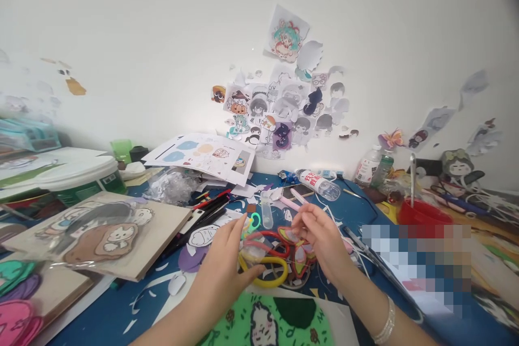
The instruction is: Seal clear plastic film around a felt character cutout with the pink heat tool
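Observation:
My left hand [221,262] hovers left of two pairs of scissors, one with red handles [279,240] and one with yellow handles [278,275]. Its fingers are stretched out, the thumb apart, and nothing shows in its grasp. On the right, my right hand [322,240] has its fingers curled, their tips close together; anything between them is too small to make out. Beside it lie butterfly-shaped cutouts [302,259] in pink and yellow. Nearest to me is a green sheet [239,316] with a drawn white animal and a dark green patch, on white paper.
Wooden boards [156,221] with wrapped cutouts lie left, before a white tub [85,173]. Printed sheets [203,154] and a clear bottle [320,186] are at the back. Right stand a red cup [424,216] with a spoon and a blurred-out screen [417,270]. Paper scraps litter the blue table [150,313].

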Demonstrator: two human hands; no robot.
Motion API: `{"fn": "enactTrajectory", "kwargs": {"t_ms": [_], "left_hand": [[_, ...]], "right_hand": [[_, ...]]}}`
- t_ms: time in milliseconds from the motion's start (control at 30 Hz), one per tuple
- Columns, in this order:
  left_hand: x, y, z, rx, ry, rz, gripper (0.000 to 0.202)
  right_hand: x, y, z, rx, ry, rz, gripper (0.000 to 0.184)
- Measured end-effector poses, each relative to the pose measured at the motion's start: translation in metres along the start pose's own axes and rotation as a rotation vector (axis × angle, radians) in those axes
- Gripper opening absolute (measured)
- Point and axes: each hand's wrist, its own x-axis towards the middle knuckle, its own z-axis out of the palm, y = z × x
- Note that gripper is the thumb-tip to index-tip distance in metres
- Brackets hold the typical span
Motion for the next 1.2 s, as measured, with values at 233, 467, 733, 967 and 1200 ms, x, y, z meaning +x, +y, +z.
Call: {"fn": "enactTrajectory", "kwargs": {"t_ms": [233,467,733,967,1200], "left_hand": [[0.004,-0.009,0.000,-0.220,-0.051,0.192,0.053],[0.005,0.006,-0.010,-0.560,-0.003,0.197,0.031],[0.012,0.017,-0.019,-0.848,-0.074,-0.404,0.044],[0.010,0.022,-0.020,-1.089,-0.233,-0.394,0.036],[0.006,0.018,-0.013,-1.347,-0.254,-0.388,0.032]], "right_hand": [[-0.007,-0.002,0.003,-0.070,-0.250,0.130,0.025],[-0.023,0.007,0.020,-0.214,-0.450,0.184,0.027],[-0.020,0.003,0.020,-0.429,-0.370,-0.093,0.014],[-0.016,0.005,0.014,-0.611,-0.368,-0.179,0.016],[-0.014,0.009,0.013,-0.465,-0.438,-0.122,0.017]]}}
